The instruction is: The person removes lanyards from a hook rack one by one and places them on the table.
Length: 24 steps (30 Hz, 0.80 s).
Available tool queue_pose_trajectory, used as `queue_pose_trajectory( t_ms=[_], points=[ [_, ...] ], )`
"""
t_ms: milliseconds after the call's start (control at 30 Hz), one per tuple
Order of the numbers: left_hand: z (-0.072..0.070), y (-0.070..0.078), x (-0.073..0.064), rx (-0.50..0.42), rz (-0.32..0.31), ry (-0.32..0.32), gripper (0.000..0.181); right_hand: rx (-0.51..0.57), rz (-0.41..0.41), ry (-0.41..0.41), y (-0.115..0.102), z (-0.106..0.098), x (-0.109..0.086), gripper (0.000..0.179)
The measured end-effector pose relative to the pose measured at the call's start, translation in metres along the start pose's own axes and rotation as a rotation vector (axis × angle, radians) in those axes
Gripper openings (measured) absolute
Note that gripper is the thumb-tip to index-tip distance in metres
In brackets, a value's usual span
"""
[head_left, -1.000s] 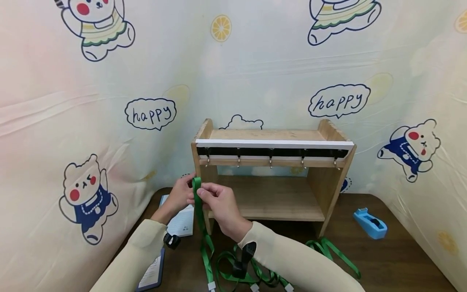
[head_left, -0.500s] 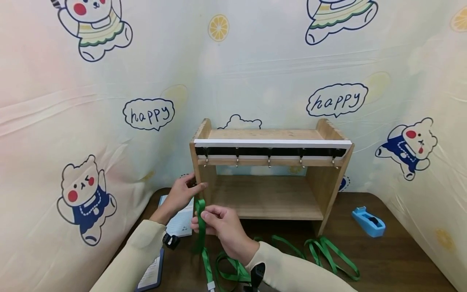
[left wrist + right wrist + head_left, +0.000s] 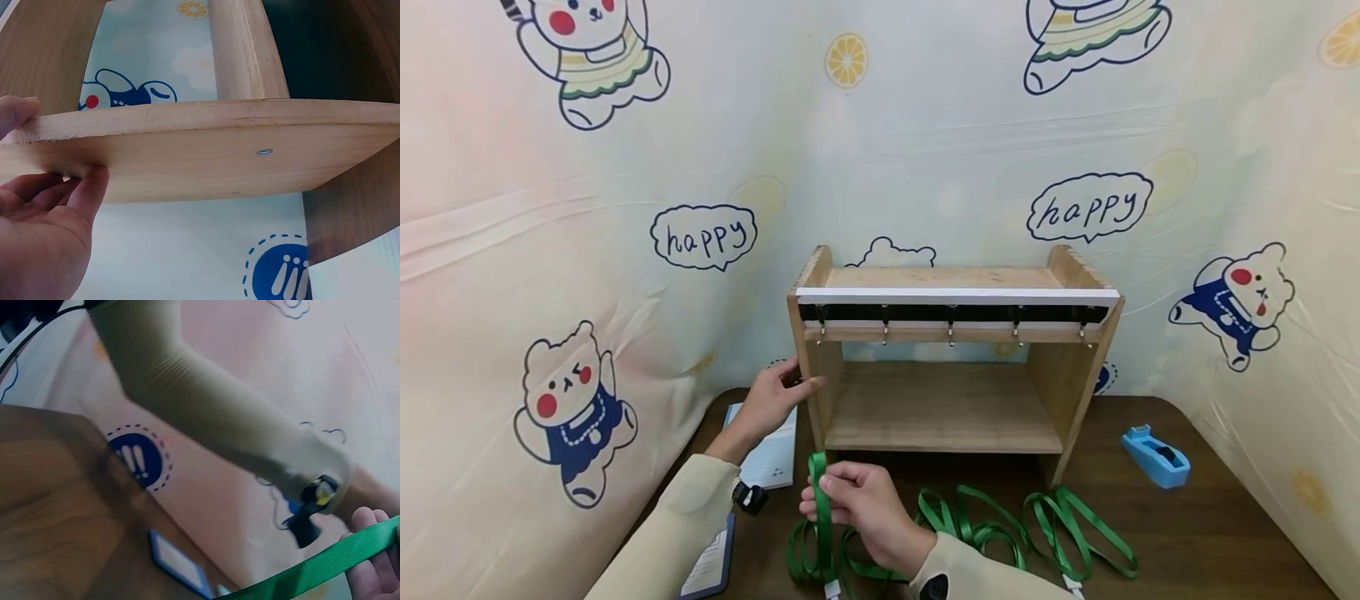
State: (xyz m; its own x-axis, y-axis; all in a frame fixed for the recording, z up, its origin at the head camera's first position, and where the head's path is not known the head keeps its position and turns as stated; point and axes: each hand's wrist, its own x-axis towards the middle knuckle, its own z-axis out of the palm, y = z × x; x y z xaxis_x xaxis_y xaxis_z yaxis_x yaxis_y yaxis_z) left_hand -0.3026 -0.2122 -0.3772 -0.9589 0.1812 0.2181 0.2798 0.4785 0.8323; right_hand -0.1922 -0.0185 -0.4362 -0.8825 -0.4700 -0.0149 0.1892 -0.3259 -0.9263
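My right hand (image 3: 876,512) pinches the looped top of a green lanyard (image 3: 821,508) between thumb and fingers, low in front of the wooden shelf (image 3: 947,408). Below the hand the strap drops to a white clip (image 3: 832,589) at the frame's bottom edge. The right wrist view has the flat lanyard strap (image 3: 312,567) running across the fingers (image 3: 370,575). With my left hand (image 3: 767,408) I grip the front edge of the shelf's left side panel (image 3: 187,156). In the left wrist view the thumb (image 3: 19,112) is on one face and the fingers lie against the other.
Several metal hooks (image 3: 951,327) hang along a black strip under the shelf's top. More green lanyards (image 3: 977,529) lie on the dark table (image 3: 1217,533). A blue tape dispenser (image 3: 1156,457) is at right. Left are a paper pad (image 3: 771,454) and a blue-edged card holder (image 3: 711,562).
My right hand has come down and toward me with the lanyard, away from the left hand and panel. The left hand stays at the panel, its thumb now extended across the front edge.
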Motion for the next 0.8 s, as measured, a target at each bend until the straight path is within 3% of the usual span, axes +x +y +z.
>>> queue_pose_trajectory(
  t_ms=[233,800],
  points=[
    [0.000,-0.002,0.001,0.012,0.009,0.004,0.062,-0.055,0.030,0.030,0.025,0.003,0.003,0.023],
    [0.000,-0.003,0.001,0.002,0.004,0.002,0.064,-0.155,-0.033,0.159,0.064,0.001,0.024,0.017]
  ],
)
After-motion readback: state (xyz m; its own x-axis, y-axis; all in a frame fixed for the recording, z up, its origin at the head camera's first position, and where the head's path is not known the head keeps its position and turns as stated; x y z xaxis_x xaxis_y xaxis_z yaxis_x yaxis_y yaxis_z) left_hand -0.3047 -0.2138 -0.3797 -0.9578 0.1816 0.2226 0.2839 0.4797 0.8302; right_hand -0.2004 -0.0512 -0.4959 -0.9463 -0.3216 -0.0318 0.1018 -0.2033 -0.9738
